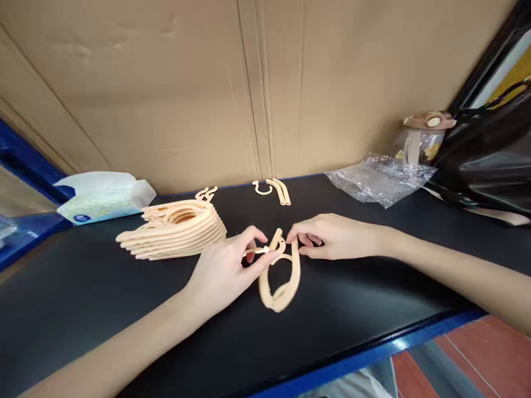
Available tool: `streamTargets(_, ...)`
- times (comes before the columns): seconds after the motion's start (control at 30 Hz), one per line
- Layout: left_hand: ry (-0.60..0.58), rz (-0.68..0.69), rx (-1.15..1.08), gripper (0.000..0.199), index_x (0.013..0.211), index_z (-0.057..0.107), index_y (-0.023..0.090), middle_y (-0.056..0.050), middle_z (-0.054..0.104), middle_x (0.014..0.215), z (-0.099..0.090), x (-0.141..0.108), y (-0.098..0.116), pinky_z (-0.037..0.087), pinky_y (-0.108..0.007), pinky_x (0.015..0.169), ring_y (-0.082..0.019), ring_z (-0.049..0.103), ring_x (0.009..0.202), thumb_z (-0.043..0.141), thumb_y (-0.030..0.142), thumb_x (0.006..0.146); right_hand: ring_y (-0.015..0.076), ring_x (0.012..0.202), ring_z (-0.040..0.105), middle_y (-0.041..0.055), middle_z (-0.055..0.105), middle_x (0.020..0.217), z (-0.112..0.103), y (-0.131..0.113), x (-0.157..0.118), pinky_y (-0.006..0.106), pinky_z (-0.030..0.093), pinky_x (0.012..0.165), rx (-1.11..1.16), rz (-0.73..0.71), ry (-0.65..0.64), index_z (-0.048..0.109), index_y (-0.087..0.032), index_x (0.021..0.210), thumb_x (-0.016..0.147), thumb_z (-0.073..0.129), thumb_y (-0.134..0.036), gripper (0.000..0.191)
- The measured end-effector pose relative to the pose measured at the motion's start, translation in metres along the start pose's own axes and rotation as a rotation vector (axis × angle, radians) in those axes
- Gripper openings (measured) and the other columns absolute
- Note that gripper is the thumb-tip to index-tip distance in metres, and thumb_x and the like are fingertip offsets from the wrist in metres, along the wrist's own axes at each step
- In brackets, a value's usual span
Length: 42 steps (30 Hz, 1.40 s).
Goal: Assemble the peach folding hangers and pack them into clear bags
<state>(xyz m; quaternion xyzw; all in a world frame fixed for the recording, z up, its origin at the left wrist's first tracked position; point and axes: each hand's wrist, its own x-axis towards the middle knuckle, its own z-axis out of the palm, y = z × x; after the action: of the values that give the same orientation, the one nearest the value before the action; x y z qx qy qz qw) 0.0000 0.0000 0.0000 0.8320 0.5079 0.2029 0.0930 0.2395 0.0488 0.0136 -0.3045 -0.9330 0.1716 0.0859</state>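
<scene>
A cream plastic folding hanger [286, 297] lies on the black tabletop in front of me, its two arms pointing away and a ring-like opening between them. My left hand [228, 265] is closed, pinching a small cream hanger hook [260, 250] between thumb and fingers beside the left arm. With fingertips and thumb, my right hand [327, 237] grips the upper end of the right arm. Left of my hands sits a neat stack of folded hangers [182, 235], some loose hooks [206, 193] at its back. Farther off lie a single hook [264, 190] and two curved hanger arms [280, 190].
A tissue pack [103, 196] lies at the back left. On the right are a crumpled clear plastic bag [373, 177], a drinking bottle [427, 138] and a black bag [493, 160]. Cardboard [166, 83] walls the back; a blue edge [352, 362] borders the table's front.
</scene>
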Motion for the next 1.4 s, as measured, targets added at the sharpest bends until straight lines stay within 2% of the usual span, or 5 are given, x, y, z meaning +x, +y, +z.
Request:
streamTargets(0.23, 0.11, 0.161, 0.092, 0.024, 0.093, 0.045, 0.022, 0.003, 0.06, 0.079, -0.004, -0.002, 0.005, 0.038, -0.022, 0.051, -0.012, 0.057, 0.059, 0.045, 0.046, 0.092, 0.0063, 0.049, 0.041, -0.0085, 0.04, 0.053, 0.019, -0.007, 0.005, 0.02, 0.029, 0.053, 0.046, -0.07, 0.119, 0.063, -0.018, 0.08, 0.085, 0.063, -0.034, 0.016)
streamTargets(0.53, 0.067, 0.316, 0.048, 0.004, 0.093, 0.036, 0.021, -0.002, 0.056, 0.092, -0.001, -0.01, 0.013, 0.04, -0.023, 0.051, -0.012, 0.056, 0.066, 0.039, 0.024, 0.091, 0.0057, 0.052, 0.045, -0.006, 0.05, 0.069, 0.027, -0.015, -0.005, 0.018, 0.036, 0.052, 0.0, -0.273, 0.465, 0.051, -0.019, 0.1, 0.09, 0.056, -0.038, 0.022)
streamTargets(0.73, 0.013, 0.385, 0.033, 0.008, 0.084, 0.035, 0.022, 0.0, 0.049, 0.079, -0.002, -0.012, 0.017, 0.037, -0.023, 0.049, -0.015, 0.051, 0.066, 0.039, 0.024, 0.091, 0.0095, 0.069, 0.056, 0.0018, 0.065, 0.087, 0.026, -0.027, -0.008, 0.022, 0.043, 0.062, -0.152, -0.508, 0.492, 0.059, -0.02, 0.112, 0.095, 0.05, -0.026, 0.02)
streamTargets(1.13, -0.116, 0.296, -0.274, 0.03, 0.079, 0.053, 0.019, 0.001, 0.06, 0.075, -0.008, -0.008, 0.015, 0.04, -0.023, 0.058, -0.012, 0.055, 0.066, 0.038, 0.036, 0.098, 0.0083, 0.063, 0.051, -0.0004, 0.057, 0.077, 0.025, -0.039, -0.005, 0.022, 0.044, 0.056, 0.697, -0.239, 0.308, 0.063, -0.014, 0.097, 0.083, 0.067, -0.026, 0.018)
streamTargets(1.4, -0.066, 0.366, -0.199, 0.038, 0.07, 0.051, 0.018, 0.003, 0.051, 0.063, -0.004, -0.006, 0.014, 0.036, -0.022, 0.054, -0.011, 0.049, 0.06, 0.044, 0.047, 0.095, 0.009, 0.066, 0.049, -0.001, 0.056, 0.074, 0.022, -0.039, -0.004, 0.024, 0.04, 0.061, 0.842, -0.057, 0.31, 0.064, -0.015, 0.08, 0.088, 0.059, -0.028, 0.016)
